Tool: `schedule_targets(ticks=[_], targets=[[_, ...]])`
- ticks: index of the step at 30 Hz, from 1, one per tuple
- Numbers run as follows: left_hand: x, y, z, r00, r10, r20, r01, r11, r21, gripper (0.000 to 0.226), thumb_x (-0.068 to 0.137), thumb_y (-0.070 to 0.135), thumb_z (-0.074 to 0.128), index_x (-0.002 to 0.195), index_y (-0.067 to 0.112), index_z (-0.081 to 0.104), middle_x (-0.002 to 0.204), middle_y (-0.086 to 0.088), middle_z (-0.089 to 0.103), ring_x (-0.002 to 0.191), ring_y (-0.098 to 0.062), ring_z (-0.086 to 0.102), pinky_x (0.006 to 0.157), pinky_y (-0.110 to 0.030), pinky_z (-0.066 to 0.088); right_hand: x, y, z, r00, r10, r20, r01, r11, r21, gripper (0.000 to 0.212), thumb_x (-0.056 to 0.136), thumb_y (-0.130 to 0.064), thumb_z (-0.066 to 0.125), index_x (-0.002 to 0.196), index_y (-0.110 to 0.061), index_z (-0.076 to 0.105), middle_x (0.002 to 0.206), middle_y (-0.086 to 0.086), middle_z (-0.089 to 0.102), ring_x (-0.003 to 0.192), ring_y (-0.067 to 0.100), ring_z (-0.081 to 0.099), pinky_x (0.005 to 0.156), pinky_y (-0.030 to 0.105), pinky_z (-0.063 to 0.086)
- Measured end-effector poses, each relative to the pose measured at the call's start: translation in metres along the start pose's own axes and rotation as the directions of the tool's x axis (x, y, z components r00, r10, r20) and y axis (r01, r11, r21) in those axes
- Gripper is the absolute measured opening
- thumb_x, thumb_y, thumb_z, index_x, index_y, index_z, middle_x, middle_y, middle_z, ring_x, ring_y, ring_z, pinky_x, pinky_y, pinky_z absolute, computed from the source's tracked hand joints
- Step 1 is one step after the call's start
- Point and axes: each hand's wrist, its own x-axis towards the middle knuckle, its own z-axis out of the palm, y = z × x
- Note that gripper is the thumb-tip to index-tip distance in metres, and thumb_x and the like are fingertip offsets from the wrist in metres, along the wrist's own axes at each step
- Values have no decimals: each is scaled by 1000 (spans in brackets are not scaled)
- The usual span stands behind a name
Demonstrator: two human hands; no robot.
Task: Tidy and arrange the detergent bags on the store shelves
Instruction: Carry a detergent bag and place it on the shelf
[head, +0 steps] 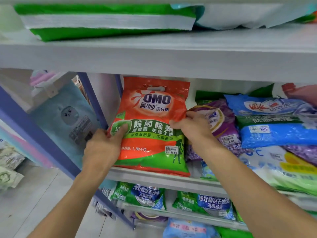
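Note:
An orange and green OMO detergent bag (151, 124) stands upright at the left end of the middle shelf (164, 180). My left hand (103, 146) grips its left edge, thumb on the front. My right hand (192, 127) pinches its right edge at mid height. Right of it lies a purple bag (221, 122), partly behind my right hand. Blue bags (274, 121) are stacked further right, over white and green bags (283, 169).
The upper shelf (154, 54) carries a green and white bag (106, 21) lying flat. The lower shelf holds green and blue bags (142, 194). A blue upright post (96, 103) borders the shelf on the left, with other goods hanging beyond it.

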Motion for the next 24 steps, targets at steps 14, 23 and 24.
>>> schedule_targets(ticks=[14, 23, 24], targets=[[-42, -8, 8, 716, 690, -108, -616, 697, 368, 29, 97, 20, 65, 121, 11, 51, 119, -25, 63, 111, -50, 58, 96, -64, 49, -65, 26, -4, 964, -264, -5, 245, 903, -352, 23, 98, -30, 66, 119, -30, 59, 102, -9, 70, 93, 12, 66, 81, 32, 54], [-71, -28, 15, 765, 630, 134, -640, 719, 272, 73, 102, 60, 19, 162, 19, 22, 169, -6, 20, 157, -24, 11, 128, -46, 6, -117, 58, -9, 945, -315, 88, 320, 836, -445, 51, 98, -42, 64, 145, -29, 49, 133, -12, 62, 122, 8, 59, 104, 34, 51], [-77, -27, 11, 769, 618, 160, -637, 722, 269, 73, 101, 59, 21, 163, 20, 20, 170, -5, 16, 158, -24, 8, 128, -46, 7, -122, 55, -13, 946, -299, 124, 320, 816, -481, 54, 98, -40, 65, 147, -27, 46, 136, -10, 60, 125, 10, 56, 105, 29, 48]])
